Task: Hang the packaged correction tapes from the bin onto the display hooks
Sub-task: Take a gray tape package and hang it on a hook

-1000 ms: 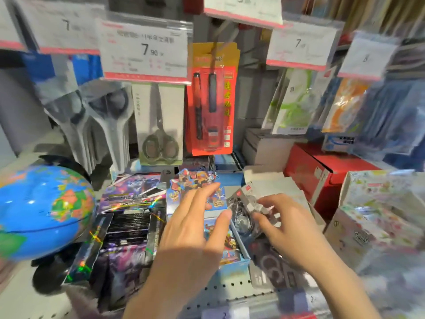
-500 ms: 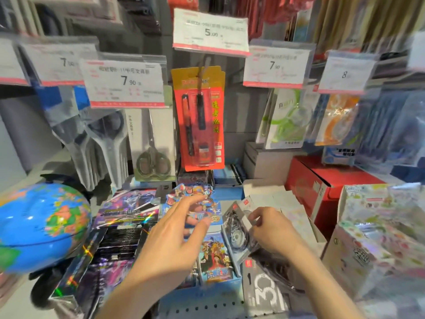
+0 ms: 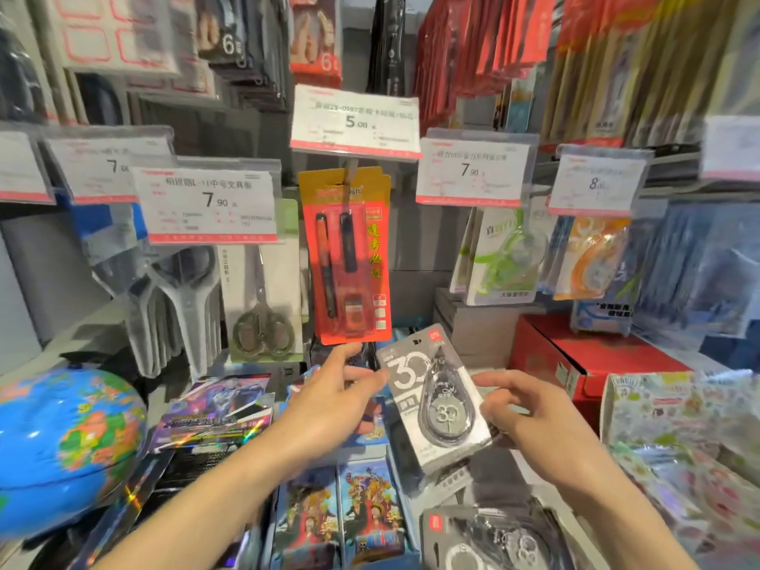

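A person's two bare hands hold one packaged correction tape (image 3: 436,401) up in front of a shop display, tilted w/ its top leaning left. The pack is grey and white w/ a big "30" and a teardrop-shaped dispenser under clear plastic. The right hand (image 3: 534,421) grasps its right edge, fingers curled round the side. The left hand (image 3: 329,401) pinches the upper left edge btwn thumb and fingertips. The pack sits just below an orange-red pen pack (image 3: 347,257) hanging from a hook, under a price tag (image 3: 355,121) reading 5.00. More correction tape packs (image 3: 481,536) lie in a bin at bottom centre-right, below the held one. Left: a blue globe (image 3: 61,450), w/ hanging scissors (image 3: 261,310) above and to its right. Right: a red box (image 3: 575,355); green and orange tape packs (image 3: 506,257) hang above it. Card packs (image 3: 349,512) stand in a blue tray under the wrists.
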The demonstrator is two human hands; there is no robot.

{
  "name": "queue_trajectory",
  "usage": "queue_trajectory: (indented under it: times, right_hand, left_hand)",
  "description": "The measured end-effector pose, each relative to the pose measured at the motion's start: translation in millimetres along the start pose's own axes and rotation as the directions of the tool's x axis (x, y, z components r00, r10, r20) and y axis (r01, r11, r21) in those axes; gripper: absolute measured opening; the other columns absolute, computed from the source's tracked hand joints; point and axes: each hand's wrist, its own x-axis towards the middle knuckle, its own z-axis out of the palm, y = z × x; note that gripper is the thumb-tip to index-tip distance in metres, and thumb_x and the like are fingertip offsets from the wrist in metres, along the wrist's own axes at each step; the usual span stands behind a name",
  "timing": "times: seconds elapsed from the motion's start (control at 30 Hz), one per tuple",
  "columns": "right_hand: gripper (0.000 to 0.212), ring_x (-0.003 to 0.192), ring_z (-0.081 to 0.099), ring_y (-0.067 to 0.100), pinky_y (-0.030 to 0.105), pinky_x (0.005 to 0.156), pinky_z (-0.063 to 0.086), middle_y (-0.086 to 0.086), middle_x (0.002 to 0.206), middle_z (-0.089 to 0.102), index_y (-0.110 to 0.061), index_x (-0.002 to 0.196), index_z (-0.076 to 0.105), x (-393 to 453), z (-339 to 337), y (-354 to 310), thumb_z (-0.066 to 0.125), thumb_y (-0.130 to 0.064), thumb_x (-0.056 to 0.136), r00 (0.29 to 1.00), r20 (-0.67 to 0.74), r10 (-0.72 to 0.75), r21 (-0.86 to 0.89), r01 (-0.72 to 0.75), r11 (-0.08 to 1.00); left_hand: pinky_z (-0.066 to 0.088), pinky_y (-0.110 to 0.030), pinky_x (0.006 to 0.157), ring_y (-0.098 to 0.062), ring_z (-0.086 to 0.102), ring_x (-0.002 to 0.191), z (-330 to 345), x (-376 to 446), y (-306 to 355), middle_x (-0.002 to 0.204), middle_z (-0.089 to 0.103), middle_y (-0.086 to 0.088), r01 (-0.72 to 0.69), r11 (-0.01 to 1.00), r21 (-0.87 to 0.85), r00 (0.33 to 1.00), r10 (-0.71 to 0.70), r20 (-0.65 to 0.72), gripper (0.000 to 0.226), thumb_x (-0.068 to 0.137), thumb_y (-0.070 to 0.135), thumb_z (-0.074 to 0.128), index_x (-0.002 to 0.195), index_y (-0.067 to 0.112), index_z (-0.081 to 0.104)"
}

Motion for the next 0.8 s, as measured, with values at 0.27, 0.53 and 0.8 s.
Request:
queue_trajectory:
  times: [0.27,0.53,0.8]
  right_hand:
    - [0.028,0.07,0.058,0.012,0.016,0.067,0.048,0.0,0.07,0.06,-0.025,0.106,0.069,-4.8,1.1,8.4,0.062,-0.003,0.09,0.997,0.081,-0.013,0.052,0.008,0.999]
    - [0.024,0.091,0.058,-0.008,0.012,0.074,0.047,-0.018,0.105,0.06,-0.046,0.113,0.055,-9.0,11.4,0.5,0.062,-0.042,0.091,0.98,-0.08,-0.18,-0.273,0.153,0.95]
    - [0.073,0.112,0.047,-0.006,0.019,0.091,0.042,-0.029,0.123,0.045,-0.051,0.138,0.03,-13.1,31.8,-13.9,0.066,-0.066,0.076,0.963,0.055,-0.263,-0.4,0.263,0.878]
  left_hand:
    - [0.061,-0.026,0.059,-0.013,0.068,0.056,9.6,13.0,2.7,0.101,0.073,-0.02,0.029,0.975,-0.22,1.0,-0.027,0.012,0.021,0.104,0.008,0.054,0.123,0.016,0.055]
    - [0.061,-0.03,0.061,-0.017,0.07,0.062,9.4,19.9,-5.4,0.103,0.067,-0.032,-0.078,0.983,-0.164,0.997,0.072,-0.042,0.021,0.103,0.009,0.056,0.123,0.015,0.056]
    - [0.058,-0.027,0.06,-0.024,0.069,0.066,8.4,17.7,-0.3,0.098,0.069,-0.028,-0.132,0.982,-0.138,0.989,0.121,-0.08,0.021,0.102,0.012,0.058,0.121,0.02,0.058]
